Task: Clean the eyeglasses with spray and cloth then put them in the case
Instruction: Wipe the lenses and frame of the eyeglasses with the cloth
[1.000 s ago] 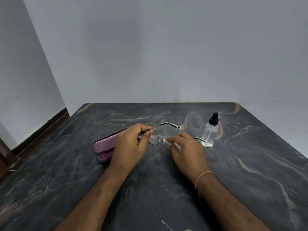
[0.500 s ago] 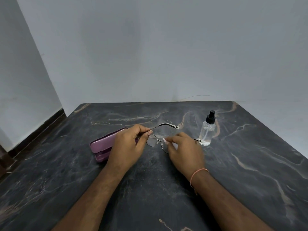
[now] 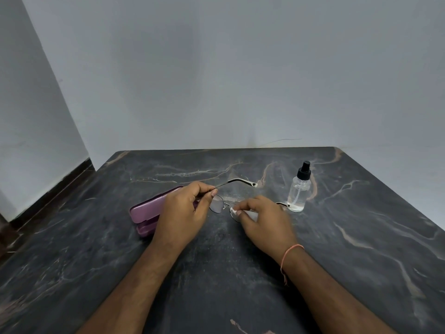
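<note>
Wiping step: left hand (image 3: pixel 185 213) pinches the glasses (image 3: pixel 219 204) at the hinge, above the table (image 3: pixel 361 237); right hand (image 3: pixel 263 219) pinches the cloth (image 3: pixel 233 209) on a lens. Next, likely folding them into the case (image 3: pixel 149 208), beside the left hand.

A plain room, probably in a home, though nothing settles it. A dark marble-patterned counter (image 3: pixel 240 273) with pale veins stands pushed into a corner of bare, pale grey painted walls (image 3: pixel 228 68), and a dark wooden skirting board (image 3: pixel 55 196) runs along the left wall's foot.
</note>
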A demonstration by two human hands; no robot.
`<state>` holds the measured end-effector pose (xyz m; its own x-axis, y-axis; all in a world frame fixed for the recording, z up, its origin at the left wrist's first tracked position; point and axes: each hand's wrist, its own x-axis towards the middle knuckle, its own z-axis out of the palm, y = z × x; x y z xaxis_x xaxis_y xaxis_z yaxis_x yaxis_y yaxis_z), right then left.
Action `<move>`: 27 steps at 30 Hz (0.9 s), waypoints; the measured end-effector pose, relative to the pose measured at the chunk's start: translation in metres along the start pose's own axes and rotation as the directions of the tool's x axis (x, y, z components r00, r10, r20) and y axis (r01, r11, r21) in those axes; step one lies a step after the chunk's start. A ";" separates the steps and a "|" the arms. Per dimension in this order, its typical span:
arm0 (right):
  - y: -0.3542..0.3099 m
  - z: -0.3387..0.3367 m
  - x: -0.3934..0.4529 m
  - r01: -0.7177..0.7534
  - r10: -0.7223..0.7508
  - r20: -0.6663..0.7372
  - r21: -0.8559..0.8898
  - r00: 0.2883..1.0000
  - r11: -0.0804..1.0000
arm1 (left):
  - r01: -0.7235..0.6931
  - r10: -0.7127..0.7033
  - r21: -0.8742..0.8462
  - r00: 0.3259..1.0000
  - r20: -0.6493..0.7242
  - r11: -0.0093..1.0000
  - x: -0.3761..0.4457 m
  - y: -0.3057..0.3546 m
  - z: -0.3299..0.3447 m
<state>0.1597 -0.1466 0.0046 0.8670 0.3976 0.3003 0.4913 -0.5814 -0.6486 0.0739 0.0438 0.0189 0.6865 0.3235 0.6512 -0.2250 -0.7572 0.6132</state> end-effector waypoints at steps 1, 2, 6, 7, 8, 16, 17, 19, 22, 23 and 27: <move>0.001 0.000 -0.001 -0.002 0.002 0.011 0.004 1.000 1.000 | 0.002 -0.002 0.006 1.000 -0.001 1.000 0.000 -0.001 0.000; 0.002 -0.001 -0.001 -0.001 0.001 0.016 -0.002 1.000 1.000 | 0.005 -0.005 0.007 1.000 -0.002 1.000 0.000 -0.002 0.000; 0.001 -0.002 0.000 0.015 -0.014 0.009 -0.129 1.000 0.992 | 0.007 -0.007 0.013 1.000 -0.002 1.000 0.001 -0.002 0.000; 0.001 -0.002 0.000 0.023 -0.022 0.005 -0.157 1.000 0.987 | 0.006 -0.006 0.015 1.000 -0.006 1.000 0.001 -0.002 0.000; 0.002 -0.001 0.001 0.031 -0.031 0.004 -0.166 1.000 0.986 | 0.006 -0.006 0.016 1.000 -0.010 1.000 0.001 -0.002 0.000; 0.001 -0.003 -0.002 0.054 -0.053 0.012 -0.044 0.998 0.998 | 0.027 -0.027 -0.005 1.000 -0.015 1.000 0.000 -0.001 -0.001; 0.001 -0.002 -0.001 0.046 -0.046 -0.004 -0.034 0.999 0.998 | 0.025 -0.025 -0.005 1.000 -0.005 1.000 0.000 -0.001 -0.001; 0.000 -0.001 0.001 0.034 -0.036 -0.034 -0.048 0.999 0.998 | 0.020 -0.020 0.001 1.000 0.007 1.000 0.000 0.000 -0.001; 0.000 0.000 0.002 0.024 -0.031 -0.062 -0.108 0.998 0.994 | 0.007 -0.007 0.004 1.000 0.005 1.000 0.000 0.002 0.000; 0.000 0.000 0.002 0.014 -0.022 -0.062 -0.123 0.998 0.992 | 0.006 -0.006 0.000 1.000 0.001 1.000 0.000 0.002 0.001; 0.003 -0.001 0.001 -0.001 -0.006 -0.033 -0.194 0.999 0.981 | 0.003 -0.003 0.002 1.000 -0.016 1.000 -0.001 0.001 0.001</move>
<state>0.1618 -0.1486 0.0038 0.8664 0.3773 0.3270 0.4974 -0.7086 -0.5004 0.0737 0.0420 0.0186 0.6763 0.3349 0.6561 -0.2213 -0.7572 0.6146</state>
